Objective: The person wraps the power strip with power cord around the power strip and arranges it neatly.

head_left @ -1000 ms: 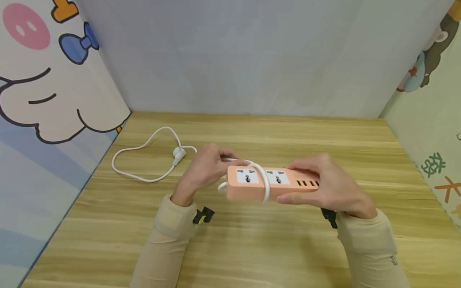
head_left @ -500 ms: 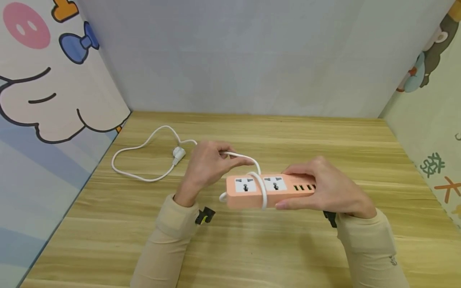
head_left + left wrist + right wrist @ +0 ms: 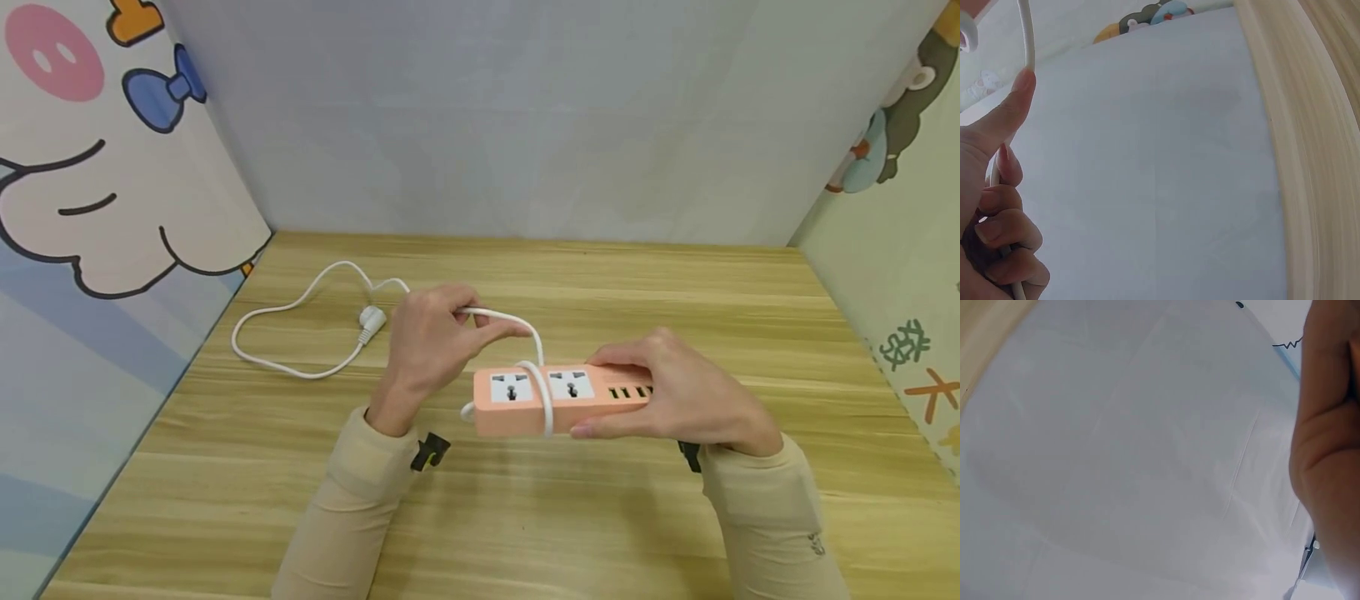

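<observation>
An orange power strip [image 3: 517,421] with white socket panels and several USB ports is held over the table. My right hand [image 3: 686,387] grips its right end, thumb along the near side and fingers over the far edge. One turn of the white cord [image 3: 545,400] wraps round the strip between the two sockets. From there the cord arches up into my left hand [image 3: 438,333], whose curled fingers hold it, as the left wrist view also shows along the thumb [image 3: 1013,112]. Beyond that hand it runs down to the table, ending in a white plug [image 3: 372,321].
A wide loop of cord [image 3: 258,312] lies on the wooden table [image 3: 570,517] at the left. A plain grey-white wall [image 3: 525,125] stands behind, with cartoon-printed panels [image 3: 150,208] at both sides. Each wrist wears a small black device [image 3: 431,452].
My left hand has risen slightly away from the strip, drawing the cord up into an arch. The strip has dropped a little toward me in the right hand's grip.
</observation>
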### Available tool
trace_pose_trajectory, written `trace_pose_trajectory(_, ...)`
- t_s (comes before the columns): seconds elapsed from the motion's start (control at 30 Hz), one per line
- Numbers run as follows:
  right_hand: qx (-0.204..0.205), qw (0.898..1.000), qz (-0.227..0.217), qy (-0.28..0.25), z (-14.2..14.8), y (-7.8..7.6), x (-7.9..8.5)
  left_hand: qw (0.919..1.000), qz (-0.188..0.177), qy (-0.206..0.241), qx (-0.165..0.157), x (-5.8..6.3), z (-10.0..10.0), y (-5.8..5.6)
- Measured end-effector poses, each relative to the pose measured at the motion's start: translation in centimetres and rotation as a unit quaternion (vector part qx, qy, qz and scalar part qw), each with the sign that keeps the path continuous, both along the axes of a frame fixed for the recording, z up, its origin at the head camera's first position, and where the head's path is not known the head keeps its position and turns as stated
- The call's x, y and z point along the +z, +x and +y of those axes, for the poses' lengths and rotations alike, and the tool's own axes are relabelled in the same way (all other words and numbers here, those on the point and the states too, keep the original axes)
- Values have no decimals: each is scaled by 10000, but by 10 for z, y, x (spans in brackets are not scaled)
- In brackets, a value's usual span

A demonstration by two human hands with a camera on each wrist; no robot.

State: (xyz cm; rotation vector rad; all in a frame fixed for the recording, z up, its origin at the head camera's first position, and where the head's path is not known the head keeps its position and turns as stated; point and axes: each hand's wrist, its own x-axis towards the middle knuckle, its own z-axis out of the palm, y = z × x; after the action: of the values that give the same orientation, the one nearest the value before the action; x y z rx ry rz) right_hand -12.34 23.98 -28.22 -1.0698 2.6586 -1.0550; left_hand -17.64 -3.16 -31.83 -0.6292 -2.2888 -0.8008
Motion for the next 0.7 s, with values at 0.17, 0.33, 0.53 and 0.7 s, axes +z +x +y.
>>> trace_pose_trajectory(0.17,11,10000,2,8,1,0,0,9994,345,52,69,2,1,1)
trace_pose_trajectory(0.33,5,9999,63,103,0,2,1,9983,581,8,54,3,1,2)
trace_pose_trajectory(0.53,-115,9993,230,268,0,5,1,9954,940,-99,185,4,1,4)
trace_pose_trajectory(0.7,-279,9987,234,368,-2,6,2,9941,1071,-107,154,8,3,8)
